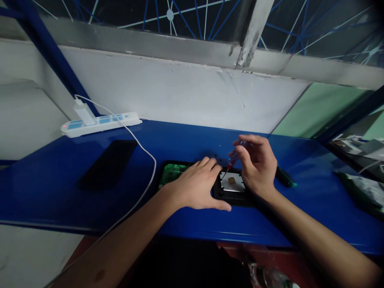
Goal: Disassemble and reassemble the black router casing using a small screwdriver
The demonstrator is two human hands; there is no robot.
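Note:
My right hand grips a screwdriver with a clear, reddish handle. Its shaft slants down to the left, and the tip is at the upper left edge of a silver metal plate. A small brownish square sits in the middle of that plate. The plate lies in a black device casing on the blue table. Across the casing's left part rests my left hand, palm down, thumb stretched out to the right. A green circuit board shows to the left of this hand, partly hidden by it.
A black flat panel lies on the blue table at left. Behind it stands a white power strip with a charger; its white cable crosses the table. A dark green-tipped tool lies right of my right hand.

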